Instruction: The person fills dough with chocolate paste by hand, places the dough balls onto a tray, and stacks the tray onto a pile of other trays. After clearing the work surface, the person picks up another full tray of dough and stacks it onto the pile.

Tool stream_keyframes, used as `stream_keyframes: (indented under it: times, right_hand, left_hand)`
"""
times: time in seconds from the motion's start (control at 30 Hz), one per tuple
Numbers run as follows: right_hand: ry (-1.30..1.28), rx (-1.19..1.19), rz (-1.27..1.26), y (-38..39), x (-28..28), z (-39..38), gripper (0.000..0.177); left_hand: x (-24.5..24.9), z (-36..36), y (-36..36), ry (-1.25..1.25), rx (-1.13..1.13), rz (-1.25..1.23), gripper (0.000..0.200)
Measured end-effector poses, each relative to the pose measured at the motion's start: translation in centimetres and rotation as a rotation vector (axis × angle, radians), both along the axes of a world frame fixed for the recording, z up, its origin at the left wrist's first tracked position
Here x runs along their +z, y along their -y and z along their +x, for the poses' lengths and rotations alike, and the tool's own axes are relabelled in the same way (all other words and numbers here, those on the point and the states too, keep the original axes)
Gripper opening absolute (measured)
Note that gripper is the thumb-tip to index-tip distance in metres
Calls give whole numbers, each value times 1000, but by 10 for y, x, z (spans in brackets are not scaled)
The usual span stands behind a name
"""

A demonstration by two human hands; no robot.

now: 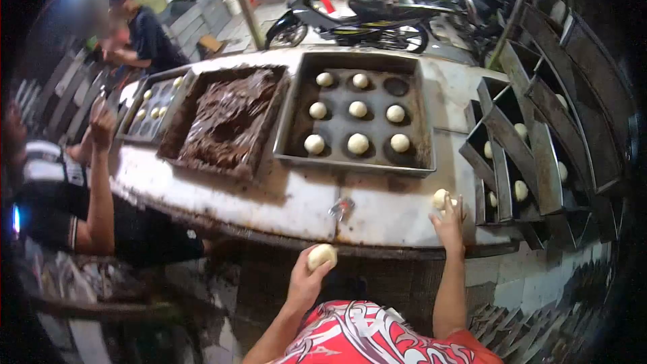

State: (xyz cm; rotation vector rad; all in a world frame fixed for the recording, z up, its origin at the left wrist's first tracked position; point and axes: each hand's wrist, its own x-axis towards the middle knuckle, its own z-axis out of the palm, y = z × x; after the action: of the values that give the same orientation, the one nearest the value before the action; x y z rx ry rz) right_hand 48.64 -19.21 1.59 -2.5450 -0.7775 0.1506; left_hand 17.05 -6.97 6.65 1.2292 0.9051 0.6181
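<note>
In my left hand [304,283], held up in front of the table's near edge, is a pale round dough ball [322,257], with the thumb and fingers wrapped around its side. My right hand [450,224] reaches over the right part of the table, its fingertips on another dough ball [441,197] that rests on the table top. Ahead of both hands stands a large square metal tray [357,163] with several dough balls in rows, each on a dark round spot. The spot at its far right corner [396,86] has no ball on it.
A tray of brown chocolate-like paste [232,118] stands left of the square tray, with a smaller tray of dough balls [149,111] beyond. Stacked metal pans [515,155] with dough balls crowd the right. A small clear-and-red item [342,209] lies on the table [384,219]. Another person's arm [101,189] is at left.
</note>
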Motion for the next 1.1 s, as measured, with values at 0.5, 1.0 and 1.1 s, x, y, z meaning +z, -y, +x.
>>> stream_keyframes:
  times: [0.5, 1.0, 1.1]
  right_hand:
    - [-944, 721, 575, -210, 29, -229, 43]
    - [-262, 593, 286, -399, 108, -301, 18]
    - [238, 694, -122, -475, 88, -262, 21]
  left_hand:
    - [13, -76, -45, 790, 78, -538, 53]
    - [3, -121, -206, 404, -244, -287, 59]
    - [11, -151, -234, 595, -192, -483, 64]
